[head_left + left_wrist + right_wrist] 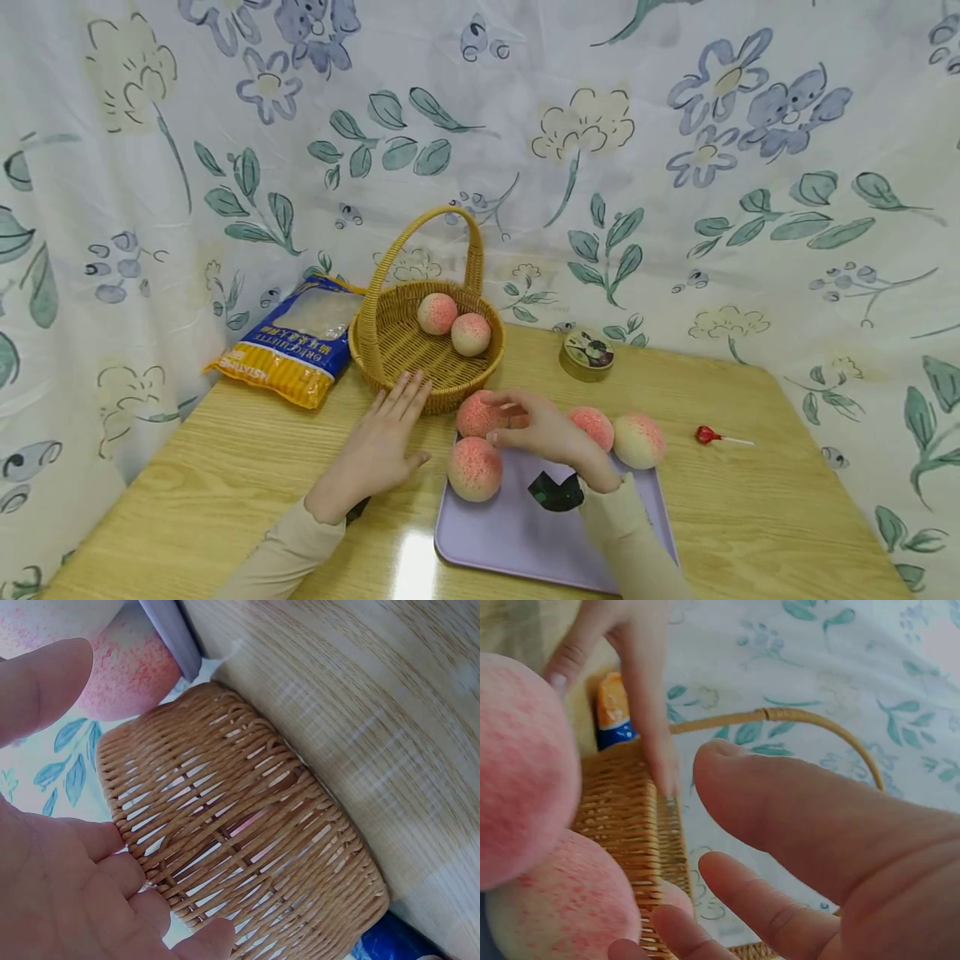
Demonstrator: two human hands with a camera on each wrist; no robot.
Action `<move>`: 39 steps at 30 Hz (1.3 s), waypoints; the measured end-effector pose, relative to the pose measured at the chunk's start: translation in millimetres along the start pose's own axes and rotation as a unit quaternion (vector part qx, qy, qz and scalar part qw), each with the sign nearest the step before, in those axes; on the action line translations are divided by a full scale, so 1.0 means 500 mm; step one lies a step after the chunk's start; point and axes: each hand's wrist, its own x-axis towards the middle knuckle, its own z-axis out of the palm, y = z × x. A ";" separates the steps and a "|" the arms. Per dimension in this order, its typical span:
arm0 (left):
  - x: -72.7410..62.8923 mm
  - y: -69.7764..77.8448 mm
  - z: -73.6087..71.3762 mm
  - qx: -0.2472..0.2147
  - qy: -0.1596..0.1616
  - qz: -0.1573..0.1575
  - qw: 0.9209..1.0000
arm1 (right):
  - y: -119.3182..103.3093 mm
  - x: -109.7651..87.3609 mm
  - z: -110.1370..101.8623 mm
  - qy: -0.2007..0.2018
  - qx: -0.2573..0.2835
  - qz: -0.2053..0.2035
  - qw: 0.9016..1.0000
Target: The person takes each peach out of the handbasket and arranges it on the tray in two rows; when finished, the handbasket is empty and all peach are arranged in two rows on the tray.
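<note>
The left hand (378, 450) lays straight fingers on the rim of the basket (450, 396) at 7 o'clock, gripping nothing, probably to steady it; the right hand (546, 428), fingers loosely curved and holding nothing, hangs at 12 o'clock on the tray (517, 537), perhaps rounded to suit a peach; whether its fingertips touch the nearest one, I cannot tell; four peaches (475, 469) show on the tray, a pair at 10, another at 1, its lip presumably checking any roll; two peaches (471, 334) sit towards 2 o'clock in the basket; all look round, matt, speckled pink over cream.
</note>
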 end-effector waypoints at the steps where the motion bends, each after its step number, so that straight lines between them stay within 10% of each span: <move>1: 0.000 -0.002 -0.001 0.000 0.000 -0.001 1.000 | -0.002 0.008 -0.006 0.001 0.010 0.002 1.000; 23: 0.004 -0.015 -0.017 0.005 -0.021 -0.012 1.000 | -0.092 0.194 -0.096 0.033 0.036 0.014 0.999; 39: -0.005 0.006 -0.008 0.014 -0.028 -0.014 0.999 | -0.071 0.321 -0.070 0.045 0.064 0.037 0.996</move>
